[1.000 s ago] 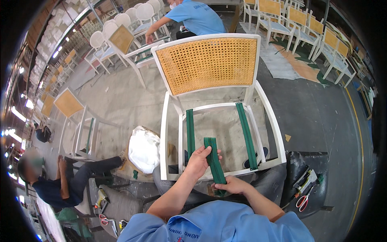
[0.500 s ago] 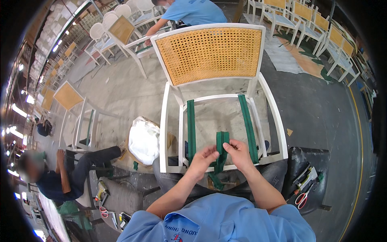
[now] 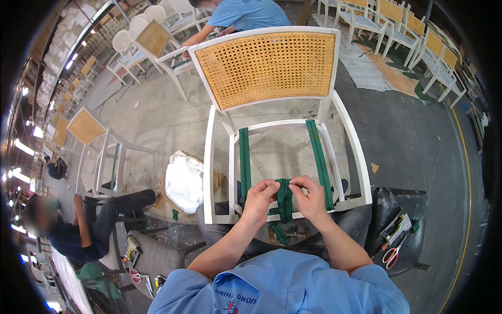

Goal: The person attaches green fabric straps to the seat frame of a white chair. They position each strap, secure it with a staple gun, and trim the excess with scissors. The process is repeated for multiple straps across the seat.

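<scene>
A white chair frame (image 3: pixel 210 157) with a woven cane back (image 3: pixel 266 68) stands before me, its seat opening facing up. Two green webbing straps (image 3: pixel 244 167) run front to back along the seat's sides. Over the middle of the front rail, a third green webbing strap (image 3: pixel 284 203) is pinched at its upper end. My left hand (image 3: pixel 261 199) has that end's left edge between thumb and fingers, and my right hand (image 3: pixel 309 198) has its right edge. The strap's lower part hangs past the front rail toward my lap.
On a dark stool (image 3: pixel 397 204) at right lie a staple gun (image 3: pixel 399 229) and red-handled scissors (image 3: pixel 391 256). A grey seat (image 3: pixel 157 256) at left carries more tools. One person (image 3: pixel 73 225) sits at left; another (image 3: pixel 248 15) bends over a chair beyond mine. A white bundle (image 3: pixel 184 180) lies left of the chair.
Both hands have moved up to the strap's top end and now hold it at both edges. The end has come slightly lower and been folded or bent over. My view has shifted slightly.
</scene>
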